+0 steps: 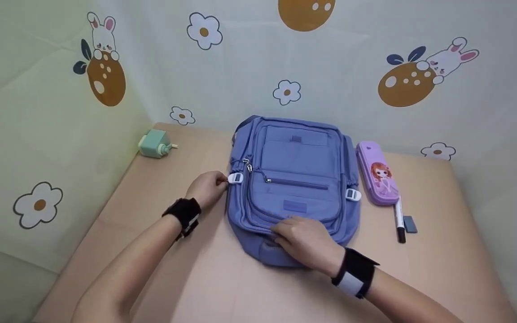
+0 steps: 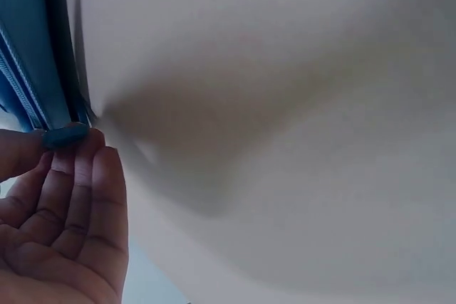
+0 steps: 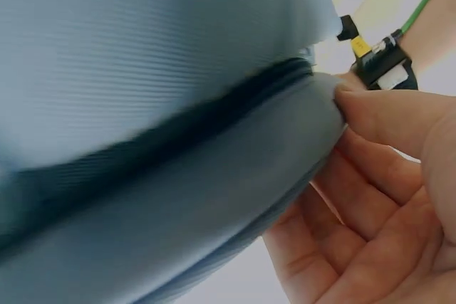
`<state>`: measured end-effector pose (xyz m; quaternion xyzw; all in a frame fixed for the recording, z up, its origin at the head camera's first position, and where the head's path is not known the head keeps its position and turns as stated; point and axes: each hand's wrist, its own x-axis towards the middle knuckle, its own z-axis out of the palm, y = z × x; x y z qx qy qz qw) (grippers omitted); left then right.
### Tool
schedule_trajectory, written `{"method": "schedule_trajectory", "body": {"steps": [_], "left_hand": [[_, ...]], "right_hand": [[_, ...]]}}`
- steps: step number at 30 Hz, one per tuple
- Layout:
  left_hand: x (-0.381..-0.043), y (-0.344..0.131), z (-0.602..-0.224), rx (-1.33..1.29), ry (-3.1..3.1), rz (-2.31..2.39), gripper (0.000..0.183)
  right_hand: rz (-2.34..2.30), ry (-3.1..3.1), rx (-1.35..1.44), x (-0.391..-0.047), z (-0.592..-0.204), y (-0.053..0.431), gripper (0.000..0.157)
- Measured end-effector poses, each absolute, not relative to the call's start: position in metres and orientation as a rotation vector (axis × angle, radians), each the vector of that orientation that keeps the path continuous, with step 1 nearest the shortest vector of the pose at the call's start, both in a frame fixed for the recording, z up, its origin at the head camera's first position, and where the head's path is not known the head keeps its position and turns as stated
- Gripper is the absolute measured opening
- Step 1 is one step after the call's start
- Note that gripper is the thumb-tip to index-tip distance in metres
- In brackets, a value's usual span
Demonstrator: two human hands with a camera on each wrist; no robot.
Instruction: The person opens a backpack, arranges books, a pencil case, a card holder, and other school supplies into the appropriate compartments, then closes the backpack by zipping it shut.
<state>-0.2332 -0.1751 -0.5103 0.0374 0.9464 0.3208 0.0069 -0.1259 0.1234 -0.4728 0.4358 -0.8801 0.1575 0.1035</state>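
A blue backpack (image 1: 301, 157) lies front side up on the table, its zipped pockets facing me. At its left side my left hand (image 1: 207, 189) pinches the end of a blue strap (image 2: 65, 135) between thumb and fingertips, beside a white buckle (image 1: 235, 178). My right hand (image 1: 305, 240) grips the padded fabric edge (image 3: 235, 154) at the bag's near end, thumb on one side and fingers on the other. A dark zipper line runs along that edge in the right wrist view. The second white buckle (image 1: 353, 194) sits on the bag's right side.
Right of the bag lies a purple pencil case (image 1: 377, 175) with a doll picture. Next to it are a marker (image 1: 400, 222) and a small grey-blue block (image 1: 410, 224). A green bottle (image 1: 155, 143) lies at the back left. Patterned curtains (image 1: 240, 67) border the table (image 1: 240, 291).
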Motion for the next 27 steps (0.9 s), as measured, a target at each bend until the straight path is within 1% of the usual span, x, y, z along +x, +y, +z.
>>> {"method": "schedule_trajectory", "body": {"steps": [3,10,16,21,27], "left_hand": [[-0.231,-0.176,-0.51,0.12,2.899,1.059,0.021],[-0.224,-0.178,-0.503,0.112,2.868,1.167,0.033],[-0.218,-0.174,-0.498,0.178,2.98,1.138,0.031],[-0.227,-0.165,-0.493,0.31,3.087,1.029,0.028],[-0.252,-0.145,-0.479,0.597,3.187,0.803,0.028]], "right_hand": [[0.536,-2.594,1.282,-0.124,-0.477,0.141,0.017],[0.663,-2.579,1.233,-0.123,-0.484,0.171,0.021],[0.759,-2.617,1.174,-0.125,-0.487,0.193,0.021],[0.772,-2.734,1.179,-0.13,-0.481,0.203,0.02],[0.709,-2.838,1.208,-0.141,-0.467,0.2,0.015]]}}
